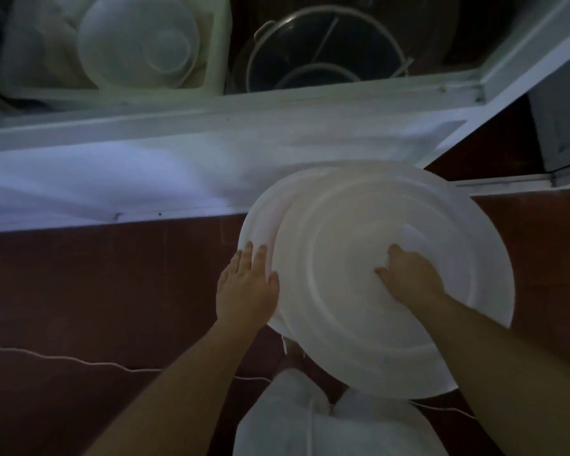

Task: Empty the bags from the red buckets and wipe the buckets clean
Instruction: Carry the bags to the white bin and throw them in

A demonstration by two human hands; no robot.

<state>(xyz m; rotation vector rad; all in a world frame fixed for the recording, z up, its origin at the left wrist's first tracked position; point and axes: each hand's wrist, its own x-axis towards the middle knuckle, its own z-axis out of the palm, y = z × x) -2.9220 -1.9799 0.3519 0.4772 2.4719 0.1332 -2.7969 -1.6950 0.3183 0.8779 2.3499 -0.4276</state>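
The fingers (384, 269) of the right hand (408, 274) curl down onto a small white cloth (412, 236), pressing it against the inside of a wide white basin (359, 324); most of the cloth is hidden under the hand. The left hand (246, 287) lies flat and released, its straight fingers (255, 255) resting against the basin's left rim, steadying it. The basin is tilted, its open side facing up toward the camera, and a second white rim (260, 222) shows just behind its left edge, as if two basins are nested; I cannot tell for sure. No red bucket can be made out in this dim view. Below the basin lies a bundle of white fabric or bags (310, 422). The floor (112, 274) is dark reddish brown, with a thin white cord (79, 360) trailing across it. Above, a white shelf frame (211, 110) holds a translucent bowl (139, 44) in a pale tub (216, 47) and, beside it, a metal pot (323, 51).
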